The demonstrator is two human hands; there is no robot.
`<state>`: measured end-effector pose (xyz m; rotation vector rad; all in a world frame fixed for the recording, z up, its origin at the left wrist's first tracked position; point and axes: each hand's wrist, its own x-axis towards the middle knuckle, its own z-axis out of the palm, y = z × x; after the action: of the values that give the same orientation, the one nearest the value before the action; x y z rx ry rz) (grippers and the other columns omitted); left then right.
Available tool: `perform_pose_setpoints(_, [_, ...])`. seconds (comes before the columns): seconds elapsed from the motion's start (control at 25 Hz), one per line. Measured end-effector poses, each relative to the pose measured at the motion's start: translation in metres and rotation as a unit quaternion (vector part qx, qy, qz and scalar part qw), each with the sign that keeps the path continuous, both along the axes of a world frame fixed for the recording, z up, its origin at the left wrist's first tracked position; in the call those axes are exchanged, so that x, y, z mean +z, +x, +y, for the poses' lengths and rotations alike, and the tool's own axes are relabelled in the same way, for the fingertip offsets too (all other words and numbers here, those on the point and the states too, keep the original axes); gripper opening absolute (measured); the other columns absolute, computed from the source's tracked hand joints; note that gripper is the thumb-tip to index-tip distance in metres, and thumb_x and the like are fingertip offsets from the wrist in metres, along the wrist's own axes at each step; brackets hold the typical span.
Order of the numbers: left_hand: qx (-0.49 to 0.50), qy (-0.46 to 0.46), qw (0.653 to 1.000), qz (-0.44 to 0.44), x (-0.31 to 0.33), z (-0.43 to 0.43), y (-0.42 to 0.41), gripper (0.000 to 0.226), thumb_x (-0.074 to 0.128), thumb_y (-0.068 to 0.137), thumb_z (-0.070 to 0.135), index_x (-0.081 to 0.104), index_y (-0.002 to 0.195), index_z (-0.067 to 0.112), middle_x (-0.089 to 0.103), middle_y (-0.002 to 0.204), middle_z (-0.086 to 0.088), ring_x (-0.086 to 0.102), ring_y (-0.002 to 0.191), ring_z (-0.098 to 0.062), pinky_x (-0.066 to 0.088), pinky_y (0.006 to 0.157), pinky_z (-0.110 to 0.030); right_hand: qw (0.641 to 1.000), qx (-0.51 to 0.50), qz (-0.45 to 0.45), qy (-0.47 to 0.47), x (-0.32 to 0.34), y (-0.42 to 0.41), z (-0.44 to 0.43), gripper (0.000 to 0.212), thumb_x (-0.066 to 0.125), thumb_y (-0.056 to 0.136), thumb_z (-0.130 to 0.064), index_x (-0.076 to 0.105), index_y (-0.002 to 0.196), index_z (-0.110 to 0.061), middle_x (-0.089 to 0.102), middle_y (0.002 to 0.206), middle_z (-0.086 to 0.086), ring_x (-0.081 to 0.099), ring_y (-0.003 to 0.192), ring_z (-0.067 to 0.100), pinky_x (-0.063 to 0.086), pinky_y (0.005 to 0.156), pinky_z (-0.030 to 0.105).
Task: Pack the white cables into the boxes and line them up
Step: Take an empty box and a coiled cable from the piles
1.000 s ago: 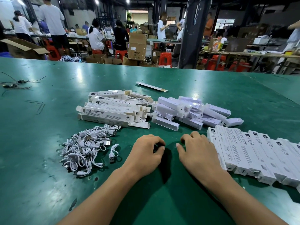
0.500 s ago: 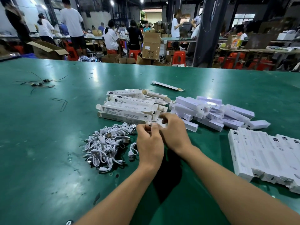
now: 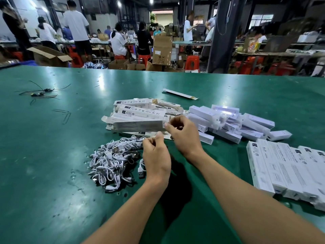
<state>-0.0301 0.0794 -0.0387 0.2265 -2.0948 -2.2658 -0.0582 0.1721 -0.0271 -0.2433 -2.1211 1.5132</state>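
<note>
Head view: right hand (image 3: 184, 138) pinching one box (image 3: 139, 125), left hand (image 3: 156, 155) curled, grip unclear

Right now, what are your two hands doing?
Left hand: fingers curled, can't tell if holding anything.
Right hand: pinching a long white box.

The table (image 3: 52, 155) has a smooth green top with a soft gloss that mirrors the ceiling lamps, dulled by scuffs and scratches. The white cables (image 3: 112, 161) look sheathed in smooth, slightly shiny plastic, and 1 plug (image 3: 141, 174) beside the heap shows bare metal. The open boxes (image 3: 140, 110) and the front box (image 3: 139, 125) are thin printed card, matt. The small white boxes (image 3: 228, 120) carry a faint sheen. The lined-up boxes (image 3: 281, 169) look matt. The flat sleeve (image 3: 179, 93) shows raw brown card at 1 end. Far off, the cartons (image 3: 161, 50) are plain brown cardboard and the stools (image 3: 191, 62) red plastic.
</note>
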Motion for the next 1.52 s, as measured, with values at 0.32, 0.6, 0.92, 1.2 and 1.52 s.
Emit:
perform_pose_setpoints(0.32, [-0.142,0.196,0.966,-0.095,0.009,0.001,-0.002,0.036,0.070,0.090,0.038,0.069,0.098,0.002,0.074,0.089,-0.014,0.072,0.072,-0.023,0.060,0.065,-0.031,0.995,0.077,0.015,-0.064,-0.001,0.093,0.032,0.013,0.081,0.087,-0.018,0.068,0.082,-0.019,0.074,0.076,0.001,0.075,0.073,0.024,0.058,0.059,0.031])
perform_pose_setpoints(0.6, [-0.212,0.245,0.938,-0.124,0.022,-0.002,0.004,0.027,0.057,0.097,0.019,0.064,0.113,-0.002,0.070,0.118,-0.023,0.068,0.107,-0.034,0.053,0.098,-0.038,0.991,0.119,-0.057,-0.006,-0.016,0.115,0.042,0.012,0.085,0.082,-0.027,0.076,0.090,-0.025,0.077,0.080,-0.008,0.071,0.074,0.005,0.052,0.069,0.018])
perform_pose_setpoints(0.92, [-0.260,0.301,0.907,-0.137,0.028,-0.005,0.010,0.037,0.047,0.098,0.016,0.059,0.125,-0.007,0.070,0.119,-0.020,0.070,0.108,-0.026,0.055,0.088,-0.033,0.995,0.081,0.016,-0.047,-0.017,0.119,0.040,0.027,0.088,0.079,-0.023,0.069,0.098,-0.027,0.076,0.091,-0.009,0.070,0.073,0.008,0.052,0.065,0.019])
perform_pose_setpoints(1.2, [-0.274,0.342,0.891,-0.123,0.027,-0.007,0.006,0.033,0.056,0.093,0.013,0.060,0.123,-0.002,0.070,0.121,-0.019,0.069,0.111,-0.030,0.058,0.089,-0.034,0.966,0.117,0.007,-0.230,-0.015,0.115,0.038,0.039,0.086,0.072,-0.042,0.075,0.100,-0.017,0.078,0.095,0.007,0.076,0.082,0.024,0.059,0.071,0.029])
perform_pose_setpoints(1.52, [-0.312,0.337,0.885,-0.082,0.019,-0.005,0.004,0.032,0.060,0.090,0.012,0.060,0.122,0.008,0.067,0.127,-0.018,0.069,0.113,-0.030,0.056,0.094,-0.038,0.976,0.077,-0.018,-0.205,-0.017,0.115,0.039,0.027,0.081,0.080,-0.040,0.079,0.094,-0.017,0.078,0.091,0.005,0.075,0.082,0.021,0.057,0.067,0.029])
